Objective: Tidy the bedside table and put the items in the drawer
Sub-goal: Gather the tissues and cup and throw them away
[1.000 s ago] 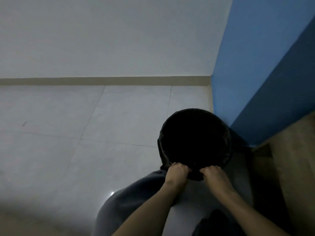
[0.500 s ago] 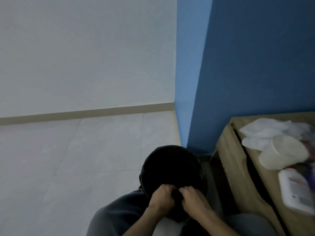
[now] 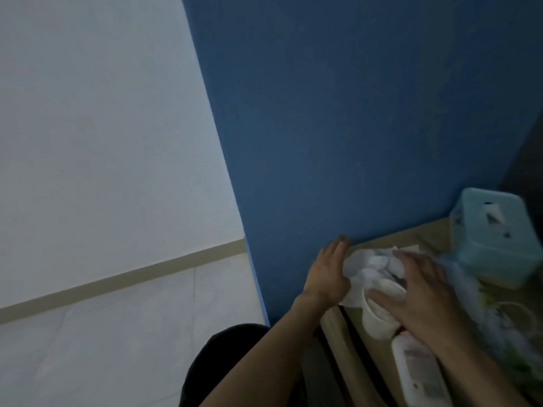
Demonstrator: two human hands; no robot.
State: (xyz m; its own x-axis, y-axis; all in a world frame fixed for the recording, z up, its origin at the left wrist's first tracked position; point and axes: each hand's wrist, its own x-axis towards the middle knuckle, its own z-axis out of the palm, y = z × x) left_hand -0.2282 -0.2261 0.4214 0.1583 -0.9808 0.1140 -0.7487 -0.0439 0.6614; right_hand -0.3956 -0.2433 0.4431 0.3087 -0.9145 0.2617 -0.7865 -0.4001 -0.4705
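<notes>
The wooden bedside table (image 3: 333,324) stands against the blue wall at the lower right. On its near corner lies a heap of crumpled white tissues (image 3: 367,265) with a white paper cup (image 3: 379,318) on its side. My left hand (image 3: 327,274) presses flat against the left side of the tissues, fingers spread. My right hand (image 3: 423,292) lies open over the tissues and cup from the right. A white bottle (image 3: 417,374) lies flat in front of the cup.
A pale green tissue box (image 3: 496,233) sits at the table's back right. Blurred clutter (image 3: 505,321) covers the right side. A black bin (image 3: 235,362) stands on the tiled floor left of the table, under my left arm.
Both hands left the black bin's rim and moved up and right onto the tissues on the table. The view swung right, bringing the table top into view.
</notes>
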